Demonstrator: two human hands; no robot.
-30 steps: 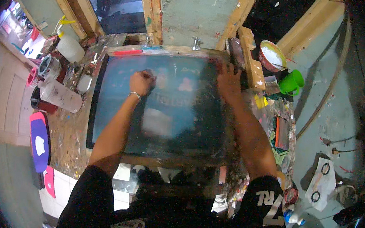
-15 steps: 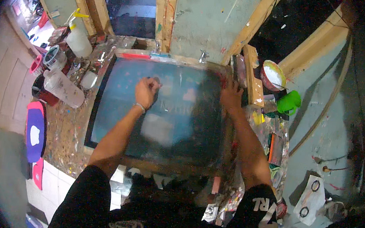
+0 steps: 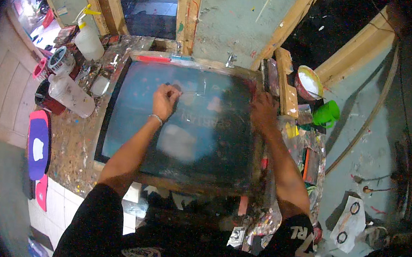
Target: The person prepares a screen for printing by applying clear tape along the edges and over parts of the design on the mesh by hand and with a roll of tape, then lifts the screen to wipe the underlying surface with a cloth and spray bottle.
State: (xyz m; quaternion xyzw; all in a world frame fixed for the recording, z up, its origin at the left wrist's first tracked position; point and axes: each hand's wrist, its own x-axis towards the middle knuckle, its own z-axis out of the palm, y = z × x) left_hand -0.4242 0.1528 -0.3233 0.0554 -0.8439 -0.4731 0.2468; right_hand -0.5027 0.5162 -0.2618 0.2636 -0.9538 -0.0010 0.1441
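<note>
A printing screen [image 3: 184, 151] with dark blue-grey mesh in a wooden frame lies on the bench in front of me. Pale patches and faint shapes show on its mesh. Over the upper middle of the mesh is my left hand [image 3: 165, 101], a band at its wrist, its fingers pinched together. What they hold, if anything, is too small to make out. My right hand [image 3: 265, 115] rests on the screen's right edge, its fingers apart and pointing away from me; the fingertips look dim and blurred.
Left on the paint-stained bench [image 3: 72, 153] stand a spray bottle [image 3: 89, 42], a cloudy plastic bottle [image 3: 72, 97] and a tub [image 3: 62, 60]. At the right are a bowl of white stuff [image 3: 308, 83], a green cup [image 3: 326, 113] and a wooden block [image 3: 288, 101]. Metal clamps [image 3: 230, 60] stand behind the screen.
My left hand stays nearly in place, its fingers shifting slightly. My right hand has moved a little along the screen's right edge. The view has shifted slightly.
</note>
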